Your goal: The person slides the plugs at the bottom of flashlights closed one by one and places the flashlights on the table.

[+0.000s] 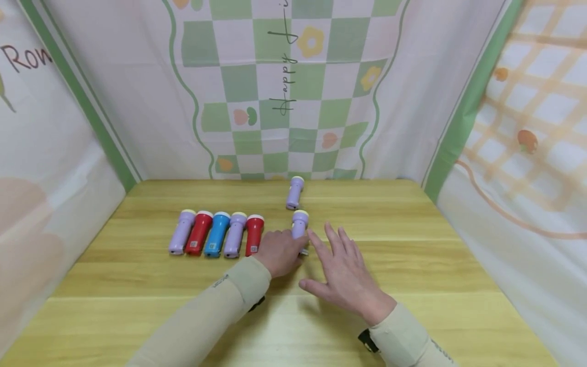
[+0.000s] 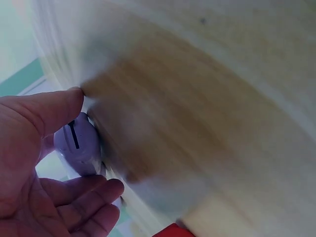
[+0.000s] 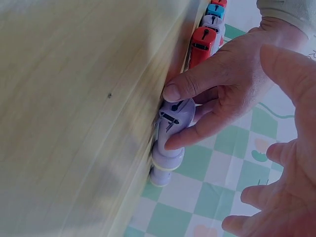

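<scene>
Purple flashlight in hand: its lens end is pointed away from the person, and it is found right of the row on the wooden surface [image 1: 412, 270]; whether its full length is borne by the wood cannot be told. Held purple flashlight [image 1: 300, 223] is the name used below.
Left grip [image 1: 281, 253]: closed loosely about the near end of the held purple flashlight, with the thumb and fingers bent to either side.
Right grip [image 1: 346, 272]: spread wide, nothing held, poised just right of the same flashlight.
Handling of the flashlight: judged best done with the body pinched evenly and low, the barrel kept level, and pressure eased only once the wood is felt beneath; a round body may be rolled if one side is let go first. The right fingers could be used as a stop.
Beyond the lens end: a far purple flashlight [image 1: 295, 193] is placed close ahead, so any forward push should be kept short.
Row to the left: leftmost purple flashlight [image 1: 182, 233], left red flashlight [image 1: 199, 233], blue flashlight [image 1: 217, 234], inner purple flashlight [image 1: 235, 235] and right red flashlight [image 1: 255, 233] are laid side by side.
In the way: the right red flashlight is partly hidden by the left grip and could be knocked by its knuckles.
</scene>
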Available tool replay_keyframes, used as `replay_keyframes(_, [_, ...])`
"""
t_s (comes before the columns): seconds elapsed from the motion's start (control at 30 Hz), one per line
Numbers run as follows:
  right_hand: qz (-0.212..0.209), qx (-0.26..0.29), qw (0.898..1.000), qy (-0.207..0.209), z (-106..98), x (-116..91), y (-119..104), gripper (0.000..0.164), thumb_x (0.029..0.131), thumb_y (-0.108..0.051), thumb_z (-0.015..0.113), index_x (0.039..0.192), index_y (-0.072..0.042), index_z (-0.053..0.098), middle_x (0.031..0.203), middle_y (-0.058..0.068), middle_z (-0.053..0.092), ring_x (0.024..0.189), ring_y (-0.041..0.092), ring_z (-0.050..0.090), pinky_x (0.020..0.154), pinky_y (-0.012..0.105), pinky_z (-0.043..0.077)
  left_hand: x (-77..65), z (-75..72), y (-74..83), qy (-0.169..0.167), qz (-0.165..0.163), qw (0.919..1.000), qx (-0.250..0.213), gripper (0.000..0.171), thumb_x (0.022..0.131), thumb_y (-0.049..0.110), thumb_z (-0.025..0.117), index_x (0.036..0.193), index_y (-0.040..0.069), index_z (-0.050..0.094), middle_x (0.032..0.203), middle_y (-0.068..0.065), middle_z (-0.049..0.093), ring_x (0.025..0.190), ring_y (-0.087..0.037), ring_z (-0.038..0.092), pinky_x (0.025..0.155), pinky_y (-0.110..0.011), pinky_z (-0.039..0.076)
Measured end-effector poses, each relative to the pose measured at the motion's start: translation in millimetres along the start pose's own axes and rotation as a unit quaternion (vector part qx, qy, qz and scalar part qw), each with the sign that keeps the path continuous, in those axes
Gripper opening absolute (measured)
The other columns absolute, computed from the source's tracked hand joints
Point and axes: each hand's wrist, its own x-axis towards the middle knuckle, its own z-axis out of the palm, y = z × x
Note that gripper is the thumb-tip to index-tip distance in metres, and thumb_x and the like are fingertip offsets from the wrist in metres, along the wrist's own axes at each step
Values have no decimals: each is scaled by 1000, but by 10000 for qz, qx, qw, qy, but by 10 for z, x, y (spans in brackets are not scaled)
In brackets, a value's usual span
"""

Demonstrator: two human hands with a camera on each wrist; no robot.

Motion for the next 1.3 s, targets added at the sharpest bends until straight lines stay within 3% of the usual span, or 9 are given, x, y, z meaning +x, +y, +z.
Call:
replay_keyframes(0.13, [-5, -4, 10000, 3, 2, 4, -3, 100, 88, -63, 74, 166, -20, 27, 169, 29, 20, 152, 58, 19, 117, 76, 25, 17, 2, -7, -94, -25, 9998, -146, 44, 98, 40, 73, 138, 28, 59, 92, -6, 69, 74, -22, 62, 63, -39, 55])
replay_keyframes(0.37, [-8, 3, 10000, -7, 6, 8, -12, 100, 88, -63, 73, 166, -20, 28, 169, 28, 20, 152, 58, 19, 117, 76, 25, 23, 0, -11, -163, -69, 9991, -385, 45, 99, 35, 72, 141, 25, 59, 96, -6, 70, 77, -20, 62, 67, -37, 56])
replay_keyframes(0.63, [-6, 43, 10000, -21, 14, 12, -18, 99, 88, -61, 74, 166, -21, 28, 169, 28, 20, 152, 58, 19, 117, 76, 25, -41, -28, -22, 147, 11, 9981, -600, 30, 97, 29, 75, 125, 19, 67, 89, -4, 69, 75, -20, 62, 62, -35, 53])
replay_keyframes(0.9, [0, 59, 10000, -49, 14, 20, -20, 98, 89, -61, 74, 166, -21, 29, 169, 28, 19, 153, 57, 18, 118, 76, 24, -87, -13, -37, 75, -180, 9948, -999, 27, 101, 20, 69, 128, 20, 67, 102, -3, 72, 84, -18, 62, 71, -32, 55])
replay_keyframes(1.17, [-9, 18, 10000, -49, 9, 25, -28, 99, 88, -63, 73, 166, -21, 28, 169, 28, 20, 153, 57, 19, 117, 76, 25, -164, -27, -39, 508, 19, 9956, -789, 27, 101, 9, 66, 126, 16, 69, 96, -6, 73, 79, -19, 62, 66, -31, 53])
replay_keyframes(1.3, [-5, 39, 10000, -56, 10, 27, -30, 99, 88, -62, 74, 166, -22, 28, 169, 28, 20, 153, 57, 18, 117, 76, 24, -202, -55, -45, 633, 102, 9942, -861, 27, 101, 9, 68, 128, 15, 69, 97, -5, 74, 80, -18, 63, 69, -30, 55])
